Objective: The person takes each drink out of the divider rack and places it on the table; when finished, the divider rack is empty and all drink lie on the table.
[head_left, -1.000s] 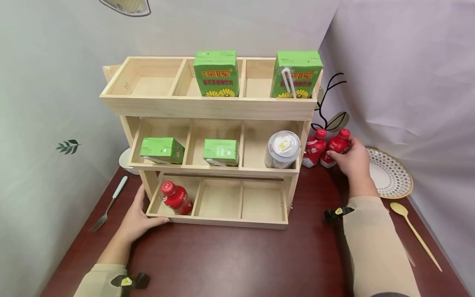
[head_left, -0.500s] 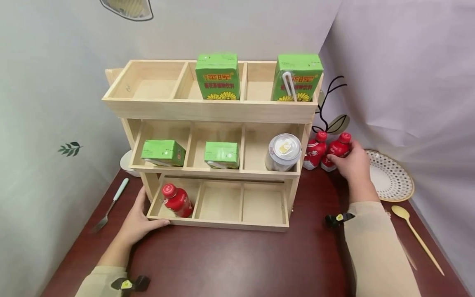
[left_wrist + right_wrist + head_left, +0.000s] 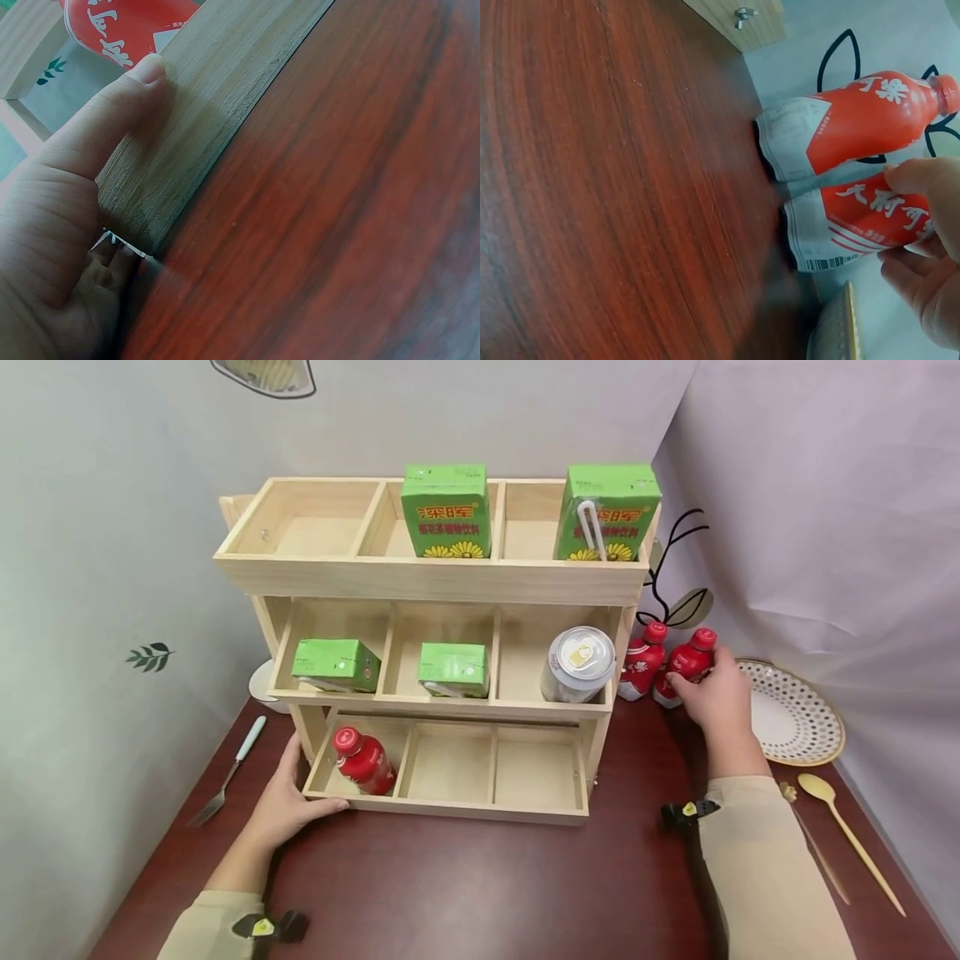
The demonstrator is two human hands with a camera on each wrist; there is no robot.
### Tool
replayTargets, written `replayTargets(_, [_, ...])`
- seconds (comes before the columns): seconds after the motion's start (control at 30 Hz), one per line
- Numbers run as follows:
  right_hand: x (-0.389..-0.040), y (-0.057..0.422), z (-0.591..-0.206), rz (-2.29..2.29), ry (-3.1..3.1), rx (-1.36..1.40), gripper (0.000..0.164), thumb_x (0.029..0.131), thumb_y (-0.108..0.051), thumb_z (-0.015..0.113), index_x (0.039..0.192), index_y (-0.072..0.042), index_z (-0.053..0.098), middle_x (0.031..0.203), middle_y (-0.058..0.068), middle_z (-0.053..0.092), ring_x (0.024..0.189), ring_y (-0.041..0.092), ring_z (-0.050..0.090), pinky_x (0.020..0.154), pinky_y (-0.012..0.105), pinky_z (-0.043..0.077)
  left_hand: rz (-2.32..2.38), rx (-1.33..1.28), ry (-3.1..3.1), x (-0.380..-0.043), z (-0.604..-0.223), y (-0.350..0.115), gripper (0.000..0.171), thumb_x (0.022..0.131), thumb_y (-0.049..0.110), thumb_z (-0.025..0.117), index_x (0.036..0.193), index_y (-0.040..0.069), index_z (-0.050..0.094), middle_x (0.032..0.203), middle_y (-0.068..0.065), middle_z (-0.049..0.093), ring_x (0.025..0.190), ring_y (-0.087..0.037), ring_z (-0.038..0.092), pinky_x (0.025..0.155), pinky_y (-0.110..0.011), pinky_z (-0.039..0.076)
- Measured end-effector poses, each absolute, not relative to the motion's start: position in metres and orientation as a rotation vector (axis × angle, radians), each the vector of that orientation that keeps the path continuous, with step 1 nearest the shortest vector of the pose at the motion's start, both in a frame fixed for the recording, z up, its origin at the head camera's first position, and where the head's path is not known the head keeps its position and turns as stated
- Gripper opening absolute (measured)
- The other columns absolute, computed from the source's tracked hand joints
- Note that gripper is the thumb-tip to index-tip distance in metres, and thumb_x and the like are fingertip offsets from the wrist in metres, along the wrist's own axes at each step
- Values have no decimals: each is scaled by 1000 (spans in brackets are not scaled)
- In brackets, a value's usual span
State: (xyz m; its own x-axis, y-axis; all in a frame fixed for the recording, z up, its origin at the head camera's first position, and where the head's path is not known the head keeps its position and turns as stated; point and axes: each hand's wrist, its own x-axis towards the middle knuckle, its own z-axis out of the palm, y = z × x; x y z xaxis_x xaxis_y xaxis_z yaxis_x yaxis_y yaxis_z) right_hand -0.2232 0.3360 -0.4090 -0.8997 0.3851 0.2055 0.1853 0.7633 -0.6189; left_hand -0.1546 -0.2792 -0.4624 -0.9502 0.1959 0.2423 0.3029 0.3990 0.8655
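Observation:
My left hand [image 3: 283,806] grips the lower left corner of a three-tier wooden shelf [image 3: 427,578]. In the left wrist view its thumb presses the front board [image 3: 180,112], with the fingers round the end. To the shelf's right, my right hand [image 3: 722,697] holds a red plastic cola bottle [image 3: 684,666] between thumb and fingers. That bottle stands upright or nearly so beside a second red bottle [image 3: 870,124]; whether its base touches the table cannot be told. A third red bottle [image 3: 365,766] leans in the bottom tier's left compartment.
Green drink cartons [image 3: 447,514] occupy the top and middle tiers. A silver can [image 3: 577,668] stands in the middle tier's right compartment. Right of the right hand are a dotted plate [image 3: 825,718] and a yellow spoon [image 3: 855,835]. A fork [image 3: 232,772] and a white bowl [image 3: 266,685] lie at left.
The head view has shifted slightly. The held bottle's cap has come a little toward me relative to the neighbouring bottle. My left hand stays on the shelf corner.

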Motion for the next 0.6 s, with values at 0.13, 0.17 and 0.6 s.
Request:
replayTargets(0.13, [-223, 338, -411, 904, -2655, -433, 72, 87, -36, 66, 141, 1, 36, 127, 29, 51, 113, 48, 48, 96, 59, 38, -1609, -471, -2528, -155, -464, -278, 127, 56, 0, 93, 155, 17, 16, 151, -14, 29, 133, -10, 32, 97, -14, 32])
replayTargets(0.17, [-222, 339, -412, 917, -2664, -428, 72, 88, -37, 65, 141, 1, 36, 127, 29, 51, 113, 48, 48, 96, 59, 38, -1606, -480, -2526, -156, -464, -278, 127, 56, 0, 92, 155, 17, 15, 151, -14, 29, 133, -11, 32, 97, -14, 32])
replayTargets(0.6, [-202, 331, -392, 1083, -2518, -547, 65, 94, -35, 33, 153, -9, 23, 144, 15, 46, 132, 35, 41, 106, 51, 30, -1583, -453, -2547, -154, -462, -279, 127, 56, 1, 93, 155, 19, 16, 151, -11, 30, 132, -9, 33, 97, -14, 31])
